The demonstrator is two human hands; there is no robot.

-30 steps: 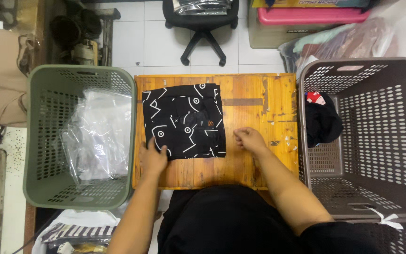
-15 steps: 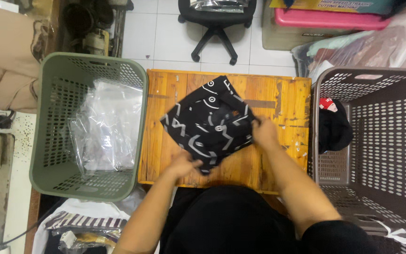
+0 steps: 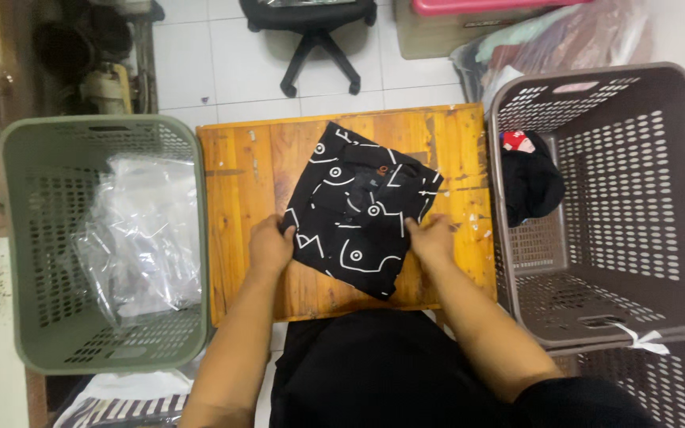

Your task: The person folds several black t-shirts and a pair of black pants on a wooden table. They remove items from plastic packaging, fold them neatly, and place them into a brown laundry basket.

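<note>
at table centre, a folded black patterned garment (image 3: pixel 362 210) lies skewed on the wooden table (image 3: pixel 239 198). its 9 o'clock edge is pinched by the left hand (image 3: pixel 269 247); the right hand (image 3: pixel 433 238) is pressed on the 3 o'clock edge, grip unclear. edges are best squared to the table, folds kept flat.

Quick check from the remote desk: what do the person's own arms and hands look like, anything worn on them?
Both forearms are bare up to the elbows, with no sleeves in view. The left hand and the right hand are bare too: no gloves, and no watch, ring or bracelet can be made out. Below the arms the person wears black clothing.
</note>
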